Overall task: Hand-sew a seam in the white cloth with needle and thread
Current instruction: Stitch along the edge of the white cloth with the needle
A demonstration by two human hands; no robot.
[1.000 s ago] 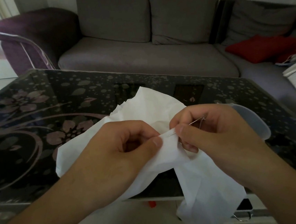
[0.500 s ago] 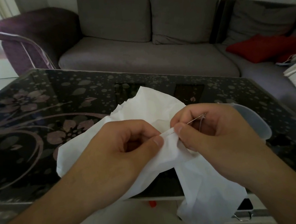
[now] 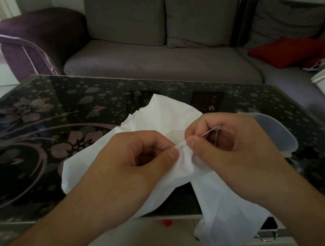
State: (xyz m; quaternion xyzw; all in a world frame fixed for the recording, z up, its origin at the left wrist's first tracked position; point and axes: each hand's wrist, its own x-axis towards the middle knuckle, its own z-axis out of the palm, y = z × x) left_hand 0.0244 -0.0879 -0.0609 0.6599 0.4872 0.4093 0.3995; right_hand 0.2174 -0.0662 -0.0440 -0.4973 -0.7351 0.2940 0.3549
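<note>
The white cloth lies crumpled on the dark floral glass table, with one end hanging over the near edge. My left hand pinches a fold of the cloth between thumb and curled fingers. My right hand pinches the thin steel needle, whose tip is in the fold right beside my left thumb. A dark thread loops down from the needle's eye inside my right palm.
A translucent plastic lid or dish lies on the table behind my right hand. A grey sofa with a red cushion stands beyond the table. A phone shows below the table edge.
The needle has slid a little further left into the fold. Both hands have stayed in nearly the same place.
</note>
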